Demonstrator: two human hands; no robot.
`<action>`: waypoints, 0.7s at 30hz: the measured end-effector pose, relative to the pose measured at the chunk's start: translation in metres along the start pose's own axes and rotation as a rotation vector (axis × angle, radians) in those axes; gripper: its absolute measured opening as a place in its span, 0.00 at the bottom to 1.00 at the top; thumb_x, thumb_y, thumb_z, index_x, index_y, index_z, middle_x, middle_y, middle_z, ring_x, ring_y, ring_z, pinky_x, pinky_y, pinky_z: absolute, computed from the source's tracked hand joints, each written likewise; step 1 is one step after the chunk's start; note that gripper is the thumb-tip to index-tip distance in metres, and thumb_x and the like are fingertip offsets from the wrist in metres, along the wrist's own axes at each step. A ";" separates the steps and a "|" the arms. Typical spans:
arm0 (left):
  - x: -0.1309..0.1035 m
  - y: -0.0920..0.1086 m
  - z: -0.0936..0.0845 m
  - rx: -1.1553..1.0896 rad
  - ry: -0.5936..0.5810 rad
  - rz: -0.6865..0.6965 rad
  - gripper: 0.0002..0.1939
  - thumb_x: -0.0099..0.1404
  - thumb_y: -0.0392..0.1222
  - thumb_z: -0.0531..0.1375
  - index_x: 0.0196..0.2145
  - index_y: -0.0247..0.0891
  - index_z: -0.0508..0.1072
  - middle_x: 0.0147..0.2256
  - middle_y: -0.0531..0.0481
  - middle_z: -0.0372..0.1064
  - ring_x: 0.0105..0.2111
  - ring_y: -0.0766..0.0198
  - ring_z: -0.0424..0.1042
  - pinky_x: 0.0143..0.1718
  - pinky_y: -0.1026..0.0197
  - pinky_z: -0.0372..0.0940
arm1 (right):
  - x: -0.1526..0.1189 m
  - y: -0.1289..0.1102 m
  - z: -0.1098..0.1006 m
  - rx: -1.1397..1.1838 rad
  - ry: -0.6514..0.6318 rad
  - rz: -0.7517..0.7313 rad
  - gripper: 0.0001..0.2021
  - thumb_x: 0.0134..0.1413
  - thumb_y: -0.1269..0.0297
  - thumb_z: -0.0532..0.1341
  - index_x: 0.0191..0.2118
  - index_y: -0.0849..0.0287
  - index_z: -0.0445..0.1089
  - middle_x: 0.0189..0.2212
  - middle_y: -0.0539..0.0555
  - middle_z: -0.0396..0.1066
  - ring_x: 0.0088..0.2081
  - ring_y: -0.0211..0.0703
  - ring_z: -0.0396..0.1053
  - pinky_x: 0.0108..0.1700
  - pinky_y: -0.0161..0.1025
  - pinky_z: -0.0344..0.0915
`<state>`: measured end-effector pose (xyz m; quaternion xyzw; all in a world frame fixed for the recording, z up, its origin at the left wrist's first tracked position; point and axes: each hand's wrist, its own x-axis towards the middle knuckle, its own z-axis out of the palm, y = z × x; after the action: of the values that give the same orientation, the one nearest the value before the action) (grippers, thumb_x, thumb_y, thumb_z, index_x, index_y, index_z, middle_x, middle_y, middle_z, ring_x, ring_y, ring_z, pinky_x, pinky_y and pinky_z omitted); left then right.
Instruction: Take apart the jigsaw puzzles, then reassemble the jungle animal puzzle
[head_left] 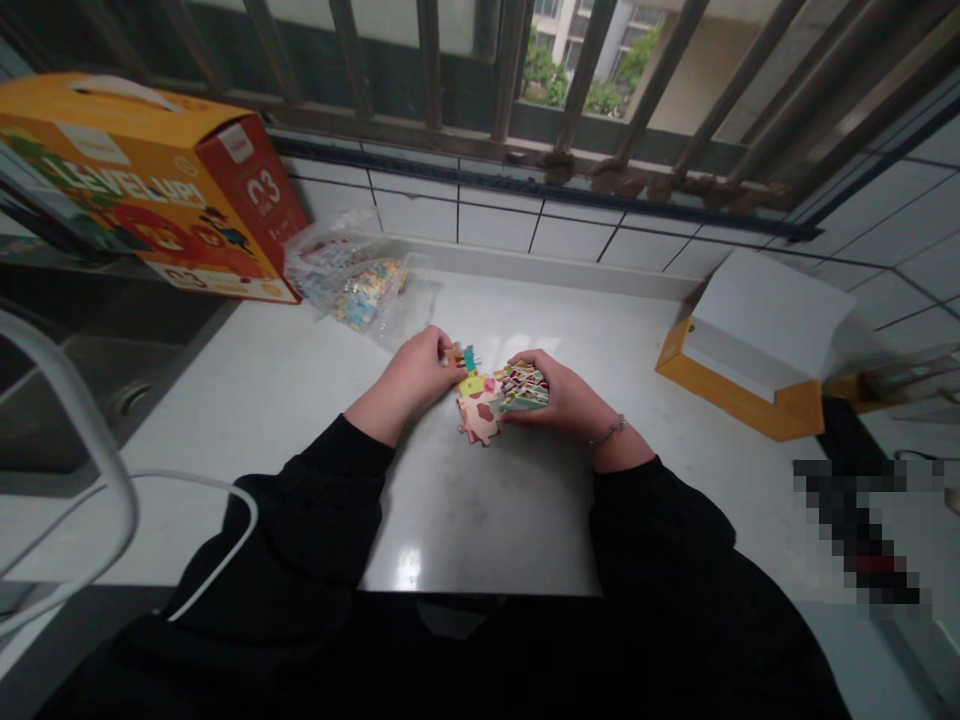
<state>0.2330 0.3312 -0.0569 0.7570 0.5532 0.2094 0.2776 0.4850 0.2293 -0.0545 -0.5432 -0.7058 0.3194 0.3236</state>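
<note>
Between the fingers and thumb of my left hand (pixel 420 372) is a small jigsaw piece (pixel 469 358) with teal and brown printing. My right hand (pixel 568 398) is closed around a stack of jigsaw pieces (pixel 525 386), their layered edges facing left. A larger jigsaw piece with a cow print (pixel 478 416), cream with brown patches and a pink snout, shows just left of the stack. Whether it lies on the counter or is held against the stack, I cannot tell. The fingertips of my left hand are beside its yellowish upper part.
A white countertop (pixel 480 530) lies under my hands. An orange-and-red puzzle box (pixel 150 190) stands at the back left, beside clear bags of pieces (pixel 367 290). An opened orange box (pixel 742 385) is at right. A white cable (pixel 244 500) curves at left, near the dark sink (pixel 45 400).
</note>
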 end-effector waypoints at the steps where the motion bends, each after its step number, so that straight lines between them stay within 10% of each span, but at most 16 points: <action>1: -0.001 0.001 0.000 -0.075 0.018 0.000 0.18 0.56 0.41 0.74 0.39 0.42 0.71 0.35 0.50 0.75 0.36 0.55 0.75 0.41 0.53 0.68 | 0.000 0.000 -0.001 -0.007 0.003 0.000 0.36 0.42 0.46 0.81 0.55 0.52 0.69 0.51 0.56 0.78 0.48 0.54 0.79 0.52 0.51 0.76; 8: -0.004 0.015 -0.004 -0.771 -0.066 -0.011 0.24 0.58 0.43 0.75 0.48 0.40 0.72 0.30 0.54 0.77 0.31 0.61 0.77 0.35 0.59 0.67 | -0.002 0.002 -0.003 -0.013 0.105 0.060 0.37 0.43 0.46 0.80 0.56 0.51 0.69 0.50 0.57 0.79 0.49 0.57 0.79 0.52 0.53 0.77; 16: -0.005 0.016 -0.002 -1.055 -0.008 -0.066 0.26 0.55 0.46 0.78 0.47 0.39 0.74 0.32 0.54 0.77 0.30 0.66 0.76 0.35 0.62 0.69 | -0.003 0.009 -0.005 0.022 0.173 0.052 0.39 0.42 0.45 0.80 0.58 0.51 0.69 0.53 0.58 0.78 0.51 0.58 0.79 0.54 0.55 0.76; 21: -0.017 0.019 0.004 -0.714 -0.254 -0.064 0.18 0.59 0.43 0.75 0.41 0.40 0.73 0.31 0.50 0.77 0.28 0.61 0.76 0.33 0.57 0.69 | -0.003 0.012 -0.007 0.045 0.224 0.061 0.37 0.45 0.45 0.80 0.58 0.51 0.69 0.51 0.57 0.78 0.49 0.57 0.79 0.54 0.55 0.76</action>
<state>0.2439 0.3103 -0.0475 0.6151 0.4299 0.2845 0.5966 0.4975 0.2292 -0.0604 -0.5895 -0.6410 0.2823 0.4024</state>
